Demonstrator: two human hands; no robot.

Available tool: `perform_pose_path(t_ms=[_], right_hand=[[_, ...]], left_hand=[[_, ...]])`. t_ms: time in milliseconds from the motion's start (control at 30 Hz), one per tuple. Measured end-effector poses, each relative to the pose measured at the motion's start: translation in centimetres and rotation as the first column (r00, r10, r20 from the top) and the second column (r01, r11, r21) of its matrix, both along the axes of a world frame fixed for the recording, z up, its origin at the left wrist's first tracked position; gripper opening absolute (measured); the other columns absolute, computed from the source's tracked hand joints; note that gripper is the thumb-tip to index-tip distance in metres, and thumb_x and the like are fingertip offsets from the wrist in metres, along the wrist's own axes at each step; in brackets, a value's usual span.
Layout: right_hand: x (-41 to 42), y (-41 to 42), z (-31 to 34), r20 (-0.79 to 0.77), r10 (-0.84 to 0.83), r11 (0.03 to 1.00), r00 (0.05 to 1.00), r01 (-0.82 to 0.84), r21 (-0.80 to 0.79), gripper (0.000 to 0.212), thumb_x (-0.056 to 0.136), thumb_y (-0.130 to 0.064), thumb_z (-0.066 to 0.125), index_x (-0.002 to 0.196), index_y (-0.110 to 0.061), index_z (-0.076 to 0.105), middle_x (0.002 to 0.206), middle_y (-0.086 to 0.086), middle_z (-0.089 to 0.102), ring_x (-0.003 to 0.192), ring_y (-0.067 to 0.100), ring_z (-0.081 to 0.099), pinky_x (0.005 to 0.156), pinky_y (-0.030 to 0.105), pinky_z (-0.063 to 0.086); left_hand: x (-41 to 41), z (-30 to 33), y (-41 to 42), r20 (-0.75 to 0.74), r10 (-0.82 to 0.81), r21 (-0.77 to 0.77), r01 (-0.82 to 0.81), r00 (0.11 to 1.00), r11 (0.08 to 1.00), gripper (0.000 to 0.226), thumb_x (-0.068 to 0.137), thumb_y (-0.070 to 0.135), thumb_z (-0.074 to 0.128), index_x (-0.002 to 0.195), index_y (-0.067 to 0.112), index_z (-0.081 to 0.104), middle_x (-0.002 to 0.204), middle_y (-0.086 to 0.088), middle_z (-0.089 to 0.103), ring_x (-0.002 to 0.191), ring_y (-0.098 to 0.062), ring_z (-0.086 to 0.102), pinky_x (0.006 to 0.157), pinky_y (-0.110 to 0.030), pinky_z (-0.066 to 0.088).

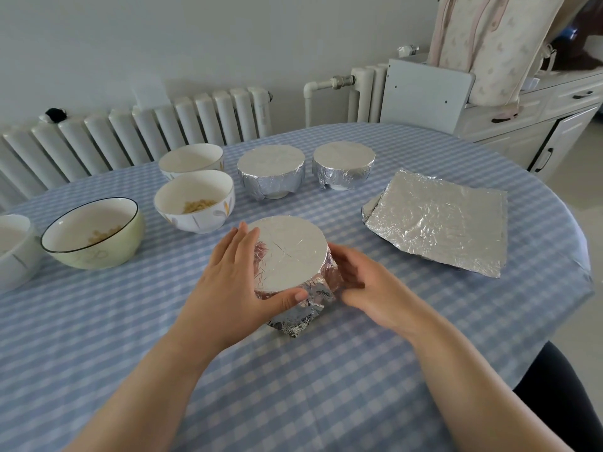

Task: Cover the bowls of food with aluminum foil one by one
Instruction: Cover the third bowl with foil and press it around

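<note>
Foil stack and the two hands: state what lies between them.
In the head view, only bare checked tablecloth lies between the foil stack and the right hand; the foil-wrapped bowl sits between both hands.

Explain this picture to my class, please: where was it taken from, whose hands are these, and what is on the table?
There is no machine here. One camera sits on a person's head and looks down at their own two bare hands. The left hand and right hand press the sides of a foil-covered bowl, shaping the foil around it. It stands on a table with a blue checked cloth. Further back stand two finished foil-covered bowls. To the left are four uncovered bowls; the white bowl and the green bowl hold pale food. On the right lies a stack of foil sheets.
</note>
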State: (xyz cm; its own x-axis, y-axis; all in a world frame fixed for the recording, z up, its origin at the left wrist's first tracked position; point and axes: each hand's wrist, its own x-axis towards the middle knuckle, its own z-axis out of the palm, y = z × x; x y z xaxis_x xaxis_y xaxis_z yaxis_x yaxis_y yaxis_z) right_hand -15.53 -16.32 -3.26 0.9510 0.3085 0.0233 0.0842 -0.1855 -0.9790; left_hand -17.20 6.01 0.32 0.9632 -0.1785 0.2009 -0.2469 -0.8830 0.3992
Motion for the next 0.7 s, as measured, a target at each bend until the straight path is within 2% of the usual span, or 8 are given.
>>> perform_pose_path(t_ms=[100, 167, 233, 300, 533, 700], right_hand=[[-0.8, 0.8, -0.3, 0.164, -0.104, 0.971, 0.981, 0.136, -0.199, 0.068, 0.086, -0.001, 0.059, 0.134, -0.046, 0.043, 0.126, -0.021, 0.060, 0.117, 0.001, 0.058, 0.099, 0.026, 0.046], [-1.4, 1.3, 0.1, 0.287, -0.102, 0.880, 0.953, 0.221, -0.420, 0.070, 0.090, -0.007, 0.054, 0.145, -0.043, 0.029, 0.131, -0.015, 0.058, 0.114, 0.011, 0.059, 0.088, 0.029, 0.046], [-1.6, 1.7, 0.1, 0.326, -0.054, 0.817, 0.944, 0.230, -0.530, 0.075, 0.092, -0.008, 0.051, 0.152, -0.035, 0.015, 0.140, -0.005, 0.053, 0.113, 0.021, 0.058, 0.080, 0.030, 0.043], [-1.8, 2.1, 0.2, 0.333, -0.053, 0.792, 0.941, 0.243, -0.560, 0.079, 0.092, -0.011, 0.052, 0.154, -0.032, 0.009, 0.144, -0.001, 0.050, 0.111, 0.025, 0.059, 0.079, 0.034, 0.045], [-1.6, 2.4, 0.3, 0.371, -0.112, 0.722, 0.922, 0.332, -0.606, 0.069, 0.094, -0.013, 0.049, 0.152, -0.027, 0.015, 0.133, 0.000, 0.059, 0.105, 0.030, 0.061, 0.075, 0.037, 0.048], [-1.4, 2.6, 0.4, 0.339, -0.151, 0.689, 0.928, 0.345, -0.637, 0.062, 0.096, -0.015, 0.046, 0.150, -0.029, 0.020, 0.120, 0.002, 0.064, 0.099, 0.030, 0.061, 0.067, 0.032, 0.040]], left_hand=[[0.0, -0.1, 0.1, 0.013, -0.001, -0.003, 0.001, 1.000, 1.000, 0.131, 0.053, 0.097, 0.031, 0.155, 0.017, 0.014, 0.164, 0.001, 0.007, 0.150, -0.010, -0.001, 0.116, -0.027, 0.005], [0.0, 0.0, 0.1, 0.016, -0.009, 0.001, 0.009, 1.000, 1.000, 0.130, 0.054, 0.097, 0.032, 0.154, 0.018, 0.015, 0.164, 0.001, 0.007, 0.150, -0.009, -0.001, 0.115, -0.026, 0.005], [0.0, 0.0, 0.2, 0.012, -0.016, 0.007, 0.016, 1.000, 1.000, 0.129, 0.054, 0.097, 0.032, 0.154, 0.018, 0.016, 0.164, 0.001, 0.007, 0.150, -0.009, -0.001, 0.116, -0.027, 0.006], [0.0, -0.1, 0.2, 0.012, -0.016, 0.009, 0.015, 1.000, 1.000, 0.129, 0.054, 0.097, 0.032, 0.154, 0.018, 0.017, 0.164, 0.000, 0.007, 0.150, -0.010, 0.000, 0.117, -0.028, 0.008], [0.1, 0.0, 0.2, 0.006, -0.020, 0.007, 0.020, 1.000, 1.000, 0.128, 0.054, 0.098, 0.030, 0.153, 0.017, 0.020, 0.164, 0.000, 0.009, 0.150, -0.011, 0.000, 0.118, -0.033, 0.012], [0.2, -0.1, 0.3, 0.020, -0.026, 0.017, 0.026, 0.999, 1.000, 0.126, 0.054, 0.097, 0.031, 0.151, 0.016, 0.023, 0.163, -0.002, 0.012, 0.150, -0.012, 0.003, 0.117, -0.031, 0.011]])
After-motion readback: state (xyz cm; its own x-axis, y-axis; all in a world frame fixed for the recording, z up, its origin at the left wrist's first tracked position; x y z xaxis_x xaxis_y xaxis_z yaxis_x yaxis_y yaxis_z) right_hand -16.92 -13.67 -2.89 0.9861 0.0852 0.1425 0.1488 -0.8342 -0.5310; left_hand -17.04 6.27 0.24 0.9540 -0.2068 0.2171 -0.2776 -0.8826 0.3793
